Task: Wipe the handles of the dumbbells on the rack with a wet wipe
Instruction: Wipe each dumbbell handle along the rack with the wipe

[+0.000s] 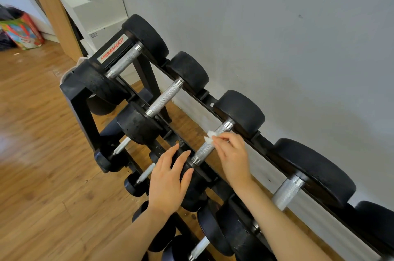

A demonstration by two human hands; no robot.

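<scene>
The right hand [232, 154] pinches a small white crumpled wet wipe [210, 138] against the knurled silver handle of the third black dumbbell [210, 145], just under its fingertips. The left hand [170, 177] rests with released, straight fingers on the near black weight head [187, 173]. I think it is best to wrap the wipe around the bar and rub along its whole length.

handle [210, 147]: knurled bright metal | dumbbell heads [241, 111]: matt black rubber | floor [32, 143]: glossy wood

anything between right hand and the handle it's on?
Yes, in the head view: a white wet wipe, pinched by the right hand, lies against the third dumbbell's handle.
</scene>
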